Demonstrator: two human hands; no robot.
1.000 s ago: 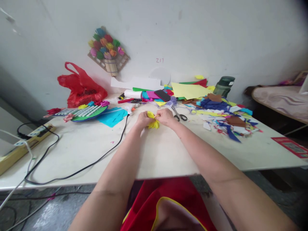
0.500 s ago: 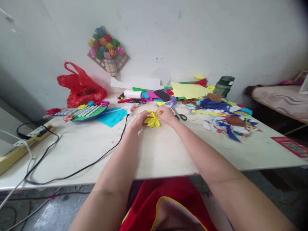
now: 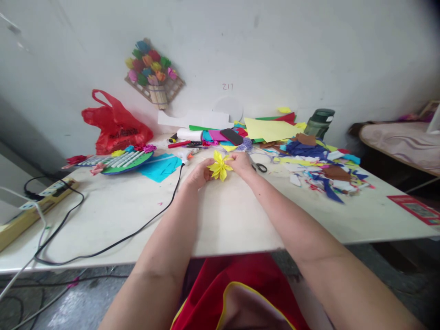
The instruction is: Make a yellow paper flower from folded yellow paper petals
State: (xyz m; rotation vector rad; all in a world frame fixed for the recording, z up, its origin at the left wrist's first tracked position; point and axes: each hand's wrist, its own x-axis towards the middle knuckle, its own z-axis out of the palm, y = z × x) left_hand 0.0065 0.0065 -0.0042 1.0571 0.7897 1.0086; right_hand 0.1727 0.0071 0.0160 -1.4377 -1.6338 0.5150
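A yellow paper flower (image 3: 220, 167) with pointed petals is held between my two hands above the middle of the table. My left hand (image 3: 201, 173) is closed on its left side, the fingertips partly hidden behind the petals. On the other side, my right hand (image 3: 241, 164) pinches a petal at the flower's right edge. Just beyond the right hand lie black-handled scissors (image 3: 260, 167), partly covered by that hand. A hot glue gun (image 3: 185, 157) with an orange tip rests on the table to the left of the flower.
Fabric and paper scraps (image 3: 330, 172) pile up at the right, near a green bottle (image 3: 320, 123). A phone (image 3: 231, 136) lies among coloured sheets. To the left are blue sheets (image 3: 161, 167), a red bag (image 3: 117, 126) and a black cord (image 3: 137, 231) running to a power strip (image 3: 51, 195).
The flower has turned to face me more fully, its petals showing spread out as a star. Both hands stay at its sides with only small finger shifts.
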